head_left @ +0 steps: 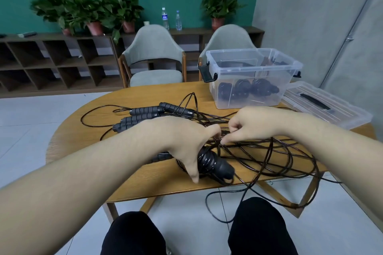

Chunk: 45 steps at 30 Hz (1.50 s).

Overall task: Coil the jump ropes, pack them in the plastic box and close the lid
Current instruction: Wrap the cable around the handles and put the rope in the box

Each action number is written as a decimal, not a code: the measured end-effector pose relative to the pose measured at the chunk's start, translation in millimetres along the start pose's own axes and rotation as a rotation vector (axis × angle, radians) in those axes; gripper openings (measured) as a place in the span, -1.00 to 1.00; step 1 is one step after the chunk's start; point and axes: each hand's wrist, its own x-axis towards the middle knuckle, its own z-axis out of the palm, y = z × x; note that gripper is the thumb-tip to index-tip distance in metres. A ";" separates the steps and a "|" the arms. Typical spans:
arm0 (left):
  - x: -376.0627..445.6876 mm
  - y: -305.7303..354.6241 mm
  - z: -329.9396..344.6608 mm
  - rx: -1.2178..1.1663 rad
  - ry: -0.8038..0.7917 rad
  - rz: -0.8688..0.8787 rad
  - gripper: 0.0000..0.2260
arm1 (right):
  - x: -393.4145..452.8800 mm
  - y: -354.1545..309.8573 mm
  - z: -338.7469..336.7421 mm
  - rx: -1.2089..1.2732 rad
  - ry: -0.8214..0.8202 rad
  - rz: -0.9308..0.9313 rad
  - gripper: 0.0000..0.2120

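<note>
Left hand grips a pair of handles at the near table edge, cord already wound round them, so the bundle stays anchored. Right hand has fingers curled, apparently pinching loose cord to feed the next turn, though the contact is partly hidden. Plastic box stands open at far right holding coiled ropes; lid lies beside it.

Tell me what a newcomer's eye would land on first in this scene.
First, the two hands at centre: the left hand grips a rope-wound handle while the right hand pinches a cord from the tangle of ropes spread across the table. Next, the clear box at the far right, with dark coils inside and its lid lying beside it.
</note>
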 end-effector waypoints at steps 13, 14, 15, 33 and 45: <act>2.2 -27.5 -0.6 -0.110 0.397 -0.415 -0.44 | -20.9 -42.8 -5.8 0.284 0.216 0.043 -0.64; 1.2 -31.0 0.2 -0.157 0.424 -0.436 -0.45 | -20.4 -45.1 -1.4 0.351 0.238 0.046 -0.65; 0.0 -33.7 1.1 -0.214 0.448 -0.453 -0.47 | -18.6 -47.5 3.9 0.412 0.258 0.047 -0.65; -19.1 -40.3 13.8 -1.688 0.295 0.094 -0.45 | -9.0 -65.4 59.0 1.133 0.269 -0.078 -0.61; -27.7 -63.3 27.0 -1.870 0.085 0.176 -0.36 | -6.9 -46.8 69.6 0.889 0.225 -0.040 -0.52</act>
